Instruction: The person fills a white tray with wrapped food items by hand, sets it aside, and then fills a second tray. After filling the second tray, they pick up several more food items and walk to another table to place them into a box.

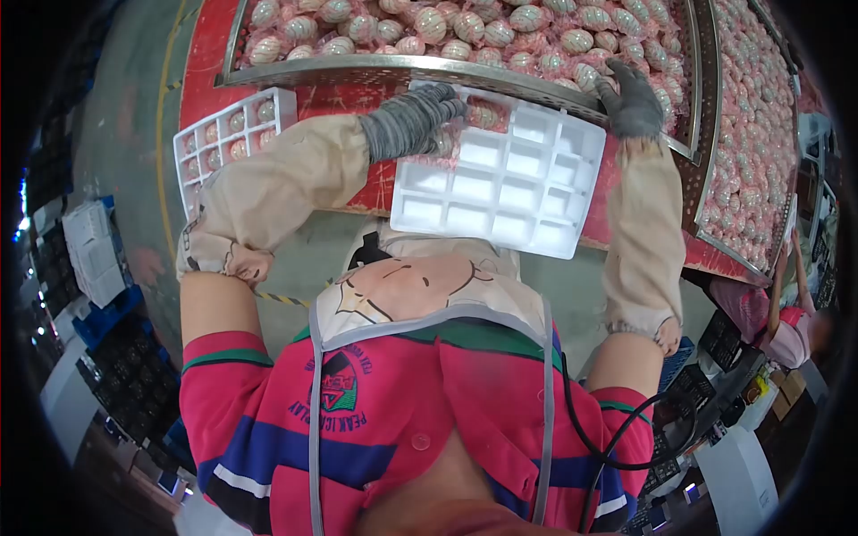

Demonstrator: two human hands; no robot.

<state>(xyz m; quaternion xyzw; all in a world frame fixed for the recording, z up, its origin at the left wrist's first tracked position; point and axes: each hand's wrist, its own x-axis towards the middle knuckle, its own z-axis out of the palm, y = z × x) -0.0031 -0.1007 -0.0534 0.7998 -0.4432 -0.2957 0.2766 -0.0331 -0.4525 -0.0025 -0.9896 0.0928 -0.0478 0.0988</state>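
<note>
A white tray (456, 192) with a grid of compartments lies in front of me, a little tilted. Wrapped eggs (483, 114), in clear film with pink, sit in a few of its upper left compartments; the others I can see hold nothing. My left hand (416, 121), in a grey striped glove, is over that corner with fingers curled together; what they grip, if anything, is hidden. At the rim of a metal bin (393, 64) full of similar wrapped eggs (429, 25), my right hand (633, 100), in a grey glove, has thumb and fingers apart, with nothing visible in them.
A second white tray (288, 112) on the left holds several wrapped eggs. Another metal bin (749, 134) of wrapped eggs runs along the right. The red table (207, 54) bears bins and trays. Another person (791, 335) reaches in at the far right.
</note>
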